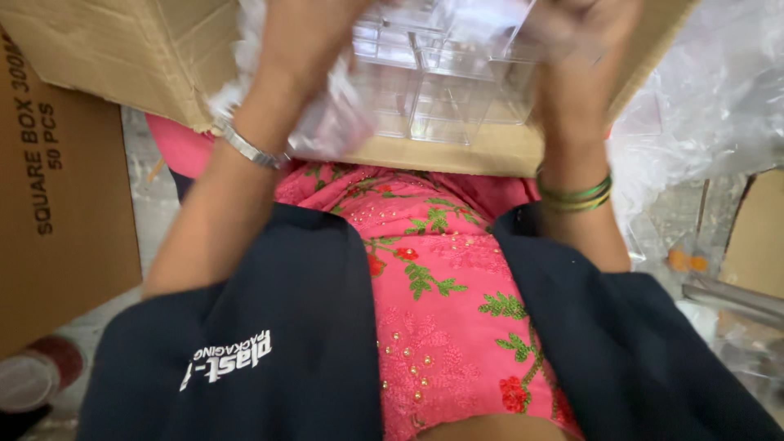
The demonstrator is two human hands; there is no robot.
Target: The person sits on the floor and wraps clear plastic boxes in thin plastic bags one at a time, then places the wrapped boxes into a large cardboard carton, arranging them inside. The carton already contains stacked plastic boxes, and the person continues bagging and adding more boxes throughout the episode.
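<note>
The clear plastic box (441, 82) sits at twelve o'clock inside the cardboard carton (122, 57), long axis crosswise between left hand (306, 33) and right hand (576, 49), equally near; finger spread cannot be told.

We see the clear compartment boxes (441, 73) inside the open carton (147, 57), which rests on our lap. A second carton (57, 204) stands to its left, plastic wrap (710, 106) to its right.
</note>
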